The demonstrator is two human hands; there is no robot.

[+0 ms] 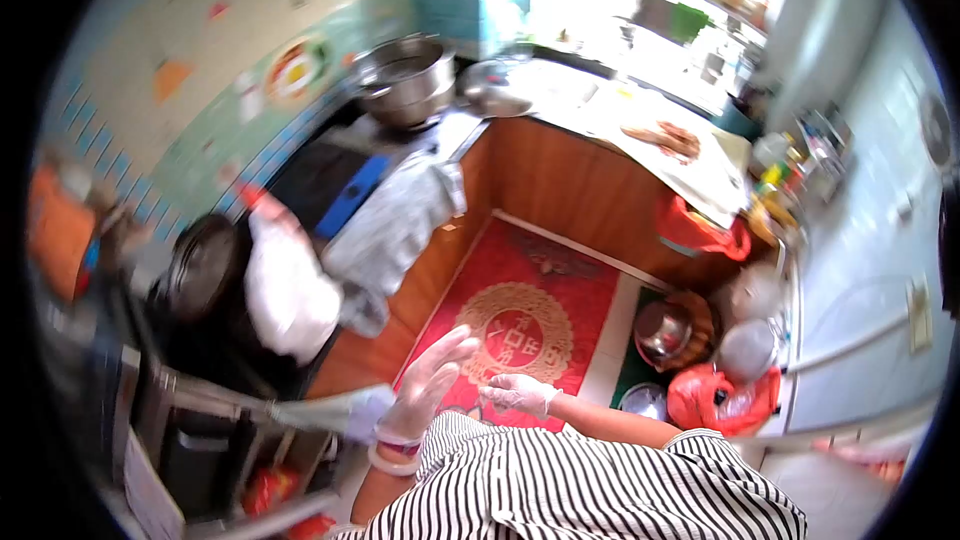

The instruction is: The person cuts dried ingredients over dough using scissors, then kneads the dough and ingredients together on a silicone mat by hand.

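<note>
In the head view, the left hand is extending its fingers, its grip released, with a thin clear glove covering it and a pale bracelet circling the wrist. Just to its right, the right hand is wearing a second glove and curling its fingers; whether its grip is closing on anything, I cannot tell. Both hands are hovering above a red mat. Reddish food is lying on the far surface, and a steel pot is standing at far left, beyond a hanging grey cloth.
</note>
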